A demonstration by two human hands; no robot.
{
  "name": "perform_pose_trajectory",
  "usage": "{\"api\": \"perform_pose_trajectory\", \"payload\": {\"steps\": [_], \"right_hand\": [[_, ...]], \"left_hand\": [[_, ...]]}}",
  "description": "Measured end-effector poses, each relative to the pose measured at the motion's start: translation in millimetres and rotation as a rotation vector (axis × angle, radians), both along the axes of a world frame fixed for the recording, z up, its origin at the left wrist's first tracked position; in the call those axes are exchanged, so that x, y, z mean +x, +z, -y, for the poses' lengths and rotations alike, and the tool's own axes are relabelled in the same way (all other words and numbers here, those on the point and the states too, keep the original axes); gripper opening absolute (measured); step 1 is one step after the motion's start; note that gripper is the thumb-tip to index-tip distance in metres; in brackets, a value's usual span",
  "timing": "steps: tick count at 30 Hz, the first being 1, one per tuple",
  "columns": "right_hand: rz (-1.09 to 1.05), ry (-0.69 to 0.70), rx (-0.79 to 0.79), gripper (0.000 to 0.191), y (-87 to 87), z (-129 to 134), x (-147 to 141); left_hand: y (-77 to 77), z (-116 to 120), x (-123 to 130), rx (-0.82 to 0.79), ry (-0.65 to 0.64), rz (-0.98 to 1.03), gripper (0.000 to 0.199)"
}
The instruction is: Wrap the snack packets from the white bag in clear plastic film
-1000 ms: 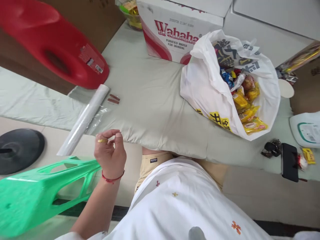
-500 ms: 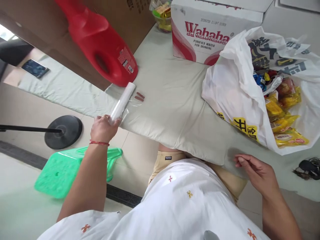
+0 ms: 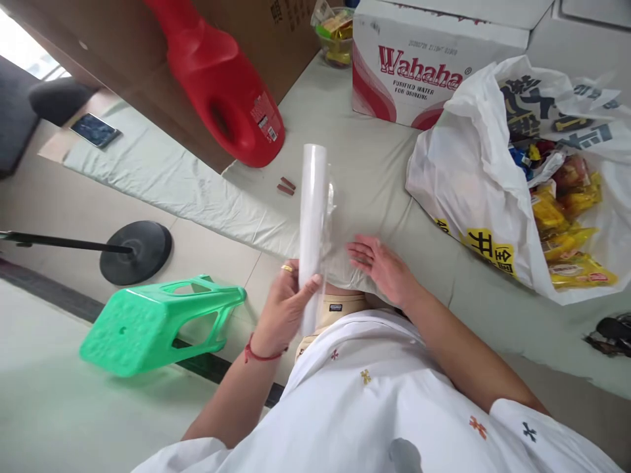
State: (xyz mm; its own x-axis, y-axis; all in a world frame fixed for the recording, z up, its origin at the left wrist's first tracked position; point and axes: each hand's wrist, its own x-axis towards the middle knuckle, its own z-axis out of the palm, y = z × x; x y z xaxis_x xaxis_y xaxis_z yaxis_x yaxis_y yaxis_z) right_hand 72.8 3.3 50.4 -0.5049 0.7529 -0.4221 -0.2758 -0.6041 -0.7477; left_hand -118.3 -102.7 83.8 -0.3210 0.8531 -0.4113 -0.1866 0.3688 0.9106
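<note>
A roll of clear plastic film (image 3: 313, 210) stands out over the table's near edge, gripped near its lower end by my left hand (image 3: 286, 305). A loose, crinkled flap of film hangs along its right side. To the right of the roll is my right hand (image 3: 382, 269), fingers stretched and slightly spread, holding nothing and apart from the film. Two small brown strips (image 3: 286, 186) lie on the cloth-covered table (image 3: 365, 151), left of the roll.
A red jug (image 3: 227, 92) leans by a brown carton at back left. Behind is a Wahaha water box (image 3: 419, 72). At right sits a white plastic bag (image 3: 453, 171) of packaged snacks. A green stool (image 3: 128, 328) and a round black base (image 3: 142, 253) are on the floor at left.
My left hand has lifted the roll off the table and brought it rightward, turning it more upright. My right hand has moved left and up toward it, its fingers opening out.
</note>
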Motion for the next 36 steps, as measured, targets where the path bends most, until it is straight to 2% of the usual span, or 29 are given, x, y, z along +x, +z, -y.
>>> {"api": "perform_pose_trajectory", "payload": {"steps": [3,5,7,9,12,16,20,24,27,31,34,36], "right_hand": [[-0.150,-0.041,-0.140,0.070,-0.9,-2,-22],[-0.167,-0.112,-0.159,0.061,1.3,-1,-27],[-0.137,-0.249,-0.150,0.049,2.6,-2,-29],[-0.092,-0.386,-0.112,0.046,2.0,-3,-27],[0.007,-0.484,0.009,0.046,-0.7,-6,-20],[0.207,-0.497,0.176,0.047,-3.0,-8,-5],[0.459,-0.427,0.367,0.045,-6.0,-11,10],[0.571,-0.420,0.435,0.043,-9.2,-12,23],[0.612,-0.432,0.462,0.043,-7.6,-10,35],[0.688,-0.387,0.534,0.043,-2.2,-8,54],[0.742,-0.413,0.573,0.042,0.8,-10,69],[0.780,-0.439,0.582,0.041,2.1,-10,80]], "left_hand": [[-8.6,-6,24,0.032,-0.057,0.175,0.046],[-13.3,-11,35,0.033,-0.082,0.212,0.045],[-16.5,-17,44,0.018,-0.086,0.286,0.045],[-18.4,-23,51,-0.013,-0.065,0.404,0.048],[-21.1,-30,56,-0.047,0.008,0.527,0.053],[-27.1,-33,56,-0.059,0.046,0.483,0.057],[-32.3,-33,54,-0.053,0.025,0.434,0.059],[-32.8,-34,54,-0.046,0.037,0.464,0.050],[-30.2,-35,53,-0.051,-0.037,0.528,0.047],[-28.1,-40,52,-0.006,-0.174,0.605,0.062],[-31.9,-48,51,0.013,-0.254,0.644,0.065],[-35.6,-53,50,-0.046,-0.285,0.635,0.062]]}}
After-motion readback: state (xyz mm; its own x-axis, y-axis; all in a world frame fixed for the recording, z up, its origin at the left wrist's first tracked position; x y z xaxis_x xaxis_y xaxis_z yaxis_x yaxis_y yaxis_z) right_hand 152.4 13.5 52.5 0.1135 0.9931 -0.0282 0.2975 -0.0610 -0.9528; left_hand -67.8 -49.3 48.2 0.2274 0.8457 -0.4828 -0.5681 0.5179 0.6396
